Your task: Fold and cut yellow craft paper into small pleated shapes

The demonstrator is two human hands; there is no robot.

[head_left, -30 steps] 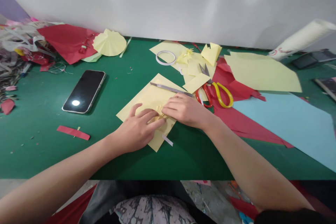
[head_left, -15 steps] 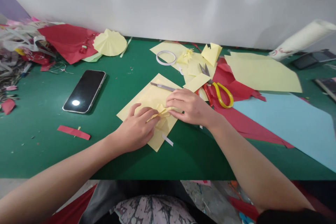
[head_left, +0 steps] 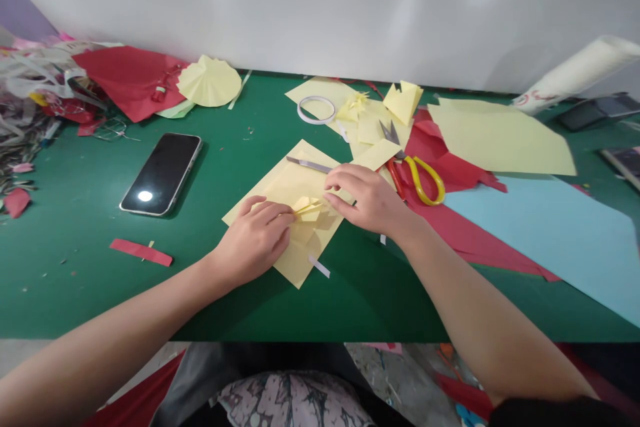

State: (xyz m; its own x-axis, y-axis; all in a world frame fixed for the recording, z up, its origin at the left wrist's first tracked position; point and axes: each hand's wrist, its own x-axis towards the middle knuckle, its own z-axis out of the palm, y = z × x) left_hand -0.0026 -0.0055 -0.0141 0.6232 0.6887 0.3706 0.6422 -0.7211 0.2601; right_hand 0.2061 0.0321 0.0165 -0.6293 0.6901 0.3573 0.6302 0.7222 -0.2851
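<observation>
My left hand (head_left: 257, 235) pinches the left end of a small folded yellow paper piece (head_left: 309, 209) between thumb and fingers. Its folds fan out to the right. Beneath lies a larger pale yellow sheet (head_left: 270, 195), turned cornerwise on the table. My right hand (head_left: 373, 199) hovers just right of the folded piece, thumb and fingers apart, holding nothing I can see. A slim grey metal tool (head_left: 310, 165) rests on the sheet; its right end runs behind my right hand. At the sheet's lower right edge is a short white strip (head_left: 319, 266).
Scissors with red and yellow handles (head_left: 425, 181) lie on scraps to the right, near a tape roll (head_left: 316, 121). A phone (head_left: 161, 175) and a red strip (head_left: 141, 251) are on the left. Blue paper (head_left: 550, 233) covers the right side. A pleated yellow disc (head_left: 210, 83) stands behind.
My right hand has let go of the folded yellow paper and drawn slightly right, its fingers parting. My left hand has shifted a little left, still pinching the piece, which now shows more fully.
</observation>
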